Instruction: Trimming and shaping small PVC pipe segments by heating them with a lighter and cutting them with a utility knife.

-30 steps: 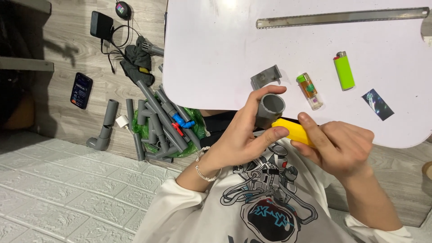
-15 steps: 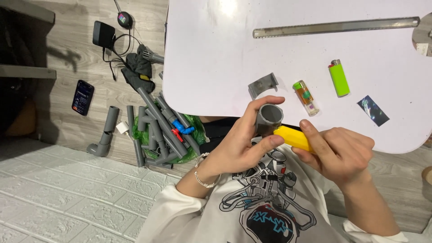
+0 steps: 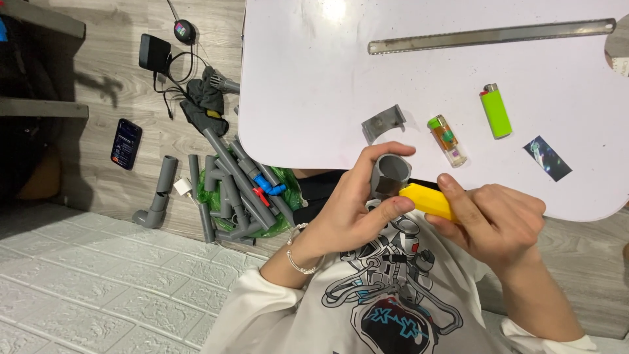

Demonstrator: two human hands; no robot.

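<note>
Right at the near edge of the white table (image 3: pixel 314 85), a short grey pipe piece (image 3: pixel 390 173) sits pinched in the left hand (image 3: pixel 347 213), thumb curled over its top rim and forefinger pressed under it, the open bore facing up toward the camera. The right hand (image 3: pixel 498 219) is wrapped closed around a yellow tool (image 3: pixel 427 200), whose tip meets the lower side of the pipe piece; it looks like a utility knife, though the hand hides most of it and the blade end is too dark to make out. Both hands hover above the person's lap, over a white shirt with a printed astronaut design.

Just beyond the pipe piece, on the table, lies a small grey cut-off fragment (image 3: pixel 383 122). To its right rest a small clear bottle with a green cap (image 3: pixel 447 140), a green lighter (image 3: pixel 495 110) and a dark shiny wrapper (image 3: pixel 547 158). A long metal saw blade (image 3: pixel 491 35) stretches across the far part of the table.

On the wooden floor to the left lies a heap of grey pipes (image 3: pixel 236 190) over a green bag, with blue and red bits among them. Farther off sit a grey elbow pipe (image 3: pixel 157 196), a dark phone (image 3: pixel 126 143) and a black charger block (image 3: pixel 154 54) with its cable.
</note>
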